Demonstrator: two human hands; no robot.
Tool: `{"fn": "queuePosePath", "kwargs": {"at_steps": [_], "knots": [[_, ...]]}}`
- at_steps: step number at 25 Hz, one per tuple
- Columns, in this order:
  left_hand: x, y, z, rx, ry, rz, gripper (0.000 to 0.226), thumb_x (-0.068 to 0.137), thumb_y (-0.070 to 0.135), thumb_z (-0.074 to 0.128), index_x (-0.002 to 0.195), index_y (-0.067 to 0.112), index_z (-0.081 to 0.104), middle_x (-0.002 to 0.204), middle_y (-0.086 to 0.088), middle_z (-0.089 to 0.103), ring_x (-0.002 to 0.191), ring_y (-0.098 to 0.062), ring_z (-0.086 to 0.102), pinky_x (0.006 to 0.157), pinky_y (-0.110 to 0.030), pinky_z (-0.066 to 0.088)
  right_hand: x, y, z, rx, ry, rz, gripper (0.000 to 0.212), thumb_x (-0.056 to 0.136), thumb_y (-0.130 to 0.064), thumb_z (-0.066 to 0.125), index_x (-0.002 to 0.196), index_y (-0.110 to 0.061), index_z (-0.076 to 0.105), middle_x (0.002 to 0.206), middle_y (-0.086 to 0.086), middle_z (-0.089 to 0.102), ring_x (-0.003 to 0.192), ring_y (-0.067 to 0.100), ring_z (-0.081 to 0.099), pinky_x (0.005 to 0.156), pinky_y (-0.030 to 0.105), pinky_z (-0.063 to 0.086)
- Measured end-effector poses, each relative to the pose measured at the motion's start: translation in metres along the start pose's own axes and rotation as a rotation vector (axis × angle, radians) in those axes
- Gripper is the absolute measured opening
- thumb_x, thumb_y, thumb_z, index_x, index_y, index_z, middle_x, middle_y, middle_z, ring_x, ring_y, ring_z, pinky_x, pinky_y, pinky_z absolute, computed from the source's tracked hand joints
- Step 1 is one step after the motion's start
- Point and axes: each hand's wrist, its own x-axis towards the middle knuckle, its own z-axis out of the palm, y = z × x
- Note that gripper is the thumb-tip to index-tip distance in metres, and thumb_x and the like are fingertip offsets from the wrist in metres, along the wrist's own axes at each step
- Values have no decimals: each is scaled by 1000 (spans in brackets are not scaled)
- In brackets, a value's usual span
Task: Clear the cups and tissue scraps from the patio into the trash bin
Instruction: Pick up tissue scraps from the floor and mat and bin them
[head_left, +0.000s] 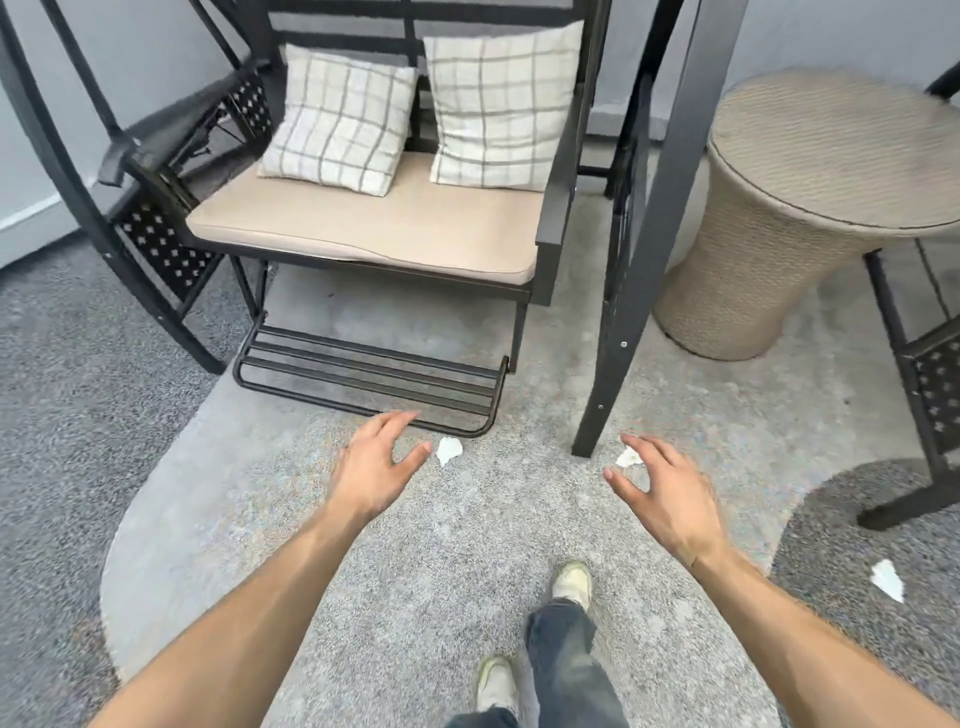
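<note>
Head view: left hand (375, 465) reaches forward and down, fingers spread and lightly bent, holding nothing. Just right of its thumb tip lies a white tissue scrap (449, 450) on the floor, close but not touching as far as I can tell. Right hand (662, 491) likewise spread, nothing in it; a second scrap (627, 458) shows between its thumb and forefinger (contact unclear, it looks to lie on the floor beneath the hand). A third scrap (887, 580) lies well apart to the right, on the darker carpet.

Below the hands: two pale shoes (571, 578), dark jeans, standing on a light grey rug (415, 545).

Beyond the left hand, the black footrest (369, 382) of a swing seat (374, 228), its front bar near the first scrap. Beige seat pad, two checked pillows (337, 119) propped upright against the back. A black frame post (631, 291) comes down just beside the second scrap. Right of the post stands a woven table (779, 208), round top. Edge of another black seat (924, 389) at far right.

No cups or bin in view.
</note>
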Motion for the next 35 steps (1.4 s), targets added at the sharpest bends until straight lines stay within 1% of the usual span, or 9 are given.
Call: {"fn": "queuePosePath", "kwargs": {"at_steps": [5, 10, 13, 18, 23, 27, 28, 30, 35], "knots": [[66, -1, 62, 77, -130, -139, 54, 90, 56, 52, 140, 39, 40, 144, 5, 42, 125, -19, 47, 107, -53, 36, 65, 55, 38, -56, -85, 100, 55, 86, -62, 47, 133, -35, 44, 139, -5, 50, 123, 22, 47, 95, 45, 41], [127, -35, 149, 196, -264, -239, 56, 90, 59, 48, 141, 38, 37, 146, 4, 40, 127, -23, 46, 104, -50, 40, 124, 101, 112, -97, -187, 125, 57, 87, -61, 45, 137, -34, 40, 142, -4, 46, 123, 22, 47, 95, 44, 42], [167, -76, 211, 258, -339, -273, 59, 90, 60, 47, 143, 38, 35, 148, 2, 38, 127, -24, 46, 102, -49, 42, 159, 125, 180, -98, -202, 141, 56, 87, -61, 46, 136, -35, 39, 141, -3, 47, 121, 24, 49, 95, 45, 43], [242, -174, 333, 356, -450, -289, 65, 90, 57, 50, 146, 31, 31, 152, -4, 32, 134, -29, 38, 100, -52, 43, 203, 180, 322, -117, -216, 201, 54, 88, -60, 47, 135, -35, 39, 141, 1, 45, 121, 29, 48, 94, 48, 43], [322, -269, 443, 371, -520, -315, 77, 88, 50, 59, 150, 33, 17, 159, -9, 14, 137, -37, 34, 104, -54, 41, 241, 254, 443, -183, -204, 297, 54, 88, -59, 49, 135, -33, 42, 141, 5, 46, 117, 31, 53, 87, 45, 47], [382, -329, 513, 412, -517, -346, 83, 91, 49, 56, 153, 32, 3, 160, -17, -9, 138, -44, 31, 110, -51, 35, 271, 312, 510, -192, -190, 451, 56, 87, -52, 55, 137, -31, 42, 141, 7, 45, 119, 32, 52, 90, 46, 46], [393, -339, 526, 418, -487, -345, 79, 92, 48, 54, 153, 29, 7, 159, -20, -5, 138, -45, 28, 110, -52, 34, 277, 325, 522, -199, -171, 494, 56, 88, -51, 56, 138, -30, 41, 140, 7, 46, 120, 32, 52, 91, 46, 45], [412, -353, 552, 441, -382, -312, 67, 95, 44, 50, 150, 22, 19, 154, -25, 11, 137, -44, 30, 108, -55, 35, 288, 348, 539, -204, -117, 563, 56, 88, -48, 57, 138, -28, 40, 137, 8, 46, 118, 32, 53, 89, 45, 45], [411, -369, 582, 357, -228, -226, 37, 96, 26, 53, 132, 27, 46, 144, -18, 33, 117, -39, 50, 96, -59, 45, 298, 372, 557, -158, -84, 588, 56, 88, -49, 55, 137, -29, 39, 137, 7, 45, 117, 31, 54, 88, 45, 44]]}}
